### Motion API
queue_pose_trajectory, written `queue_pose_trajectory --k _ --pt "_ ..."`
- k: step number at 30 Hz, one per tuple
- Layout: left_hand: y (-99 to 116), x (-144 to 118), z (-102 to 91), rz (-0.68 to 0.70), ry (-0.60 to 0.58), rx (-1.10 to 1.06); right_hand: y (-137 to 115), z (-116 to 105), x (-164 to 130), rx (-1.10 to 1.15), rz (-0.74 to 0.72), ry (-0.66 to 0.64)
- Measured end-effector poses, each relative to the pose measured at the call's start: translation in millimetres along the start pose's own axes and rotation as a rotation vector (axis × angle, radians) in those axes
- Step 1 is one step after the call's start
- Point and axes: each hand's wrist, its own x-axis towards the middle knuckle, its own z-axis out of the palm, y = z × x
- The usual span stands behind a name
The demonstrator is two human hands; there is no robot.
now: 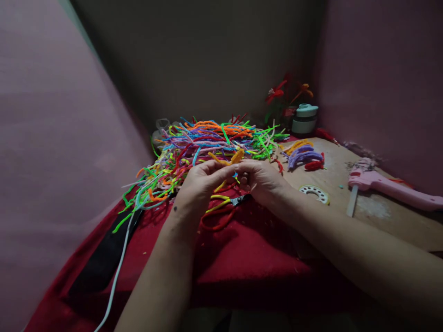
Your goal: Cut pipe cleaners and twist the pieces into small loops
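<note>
My left hand [200, 182] and my right hand [261, 177] meet above a red cloth [249, 249], both pinching an orange pipe cleaner [232, 159] that is bent between the fingertips. Right behind the hands lies a big heap of pipe cleaners [207, 143] in many colours. Under the hands lie loose yellow and red pipe cleaners [218, 212] and a pair of scissors [240, 199], partly hidden.
A pink glue gun [391, 186] lies on the brown board [380, 216] at the right. Nearby are a tape ring [314, 192], folded purple, orange and red pipe cleaners [304, 156], a teal-lidded jar [305, 119] and pipe-cleaner flowers [287, 94]. A white cable [116, 272] crosses the cloth at left.
</note>
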Motion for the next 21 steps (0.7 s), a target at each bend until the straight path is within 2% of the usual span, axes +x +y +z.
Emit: queue_pose_trajectory --k 2,5,7,11,14,16,19,21 --pt "-2 -1 4.9 -0.004 0.039 0.033 1 -1 0 -0.006 -0.002 0.006" --pt "-3 -2 7.1 -0.012 0.096 0.036 1 -1 -2 -0.076 -0.105 -0.032" --pt "-2 -2 6.5 -0.014 0.088 0.044 0 0 -4 -0.134 -0.163 -0.047" --pt "0 -3 5.0 -0.016 0.046 0.091 -3 1 -5 -0.224 -0.167 -0.032" --pt "3 -4 7.5 0.006 0.073 0.162 -4 1 -5 -0.348 -0.226 -0.025" --pt "5 -6 12.4 0.024 0.124 0.21 -3 1 -7 -0.529 -0.35 0.011" --pt "7 -8 21.2 0.036 0.195 0.283 0 0 -10 -0.889 -0.682 0.135" --pt "5 -8 24.3 0.051 0.21 0.261 1 0 -11 -1.052 -0.857 0.181"
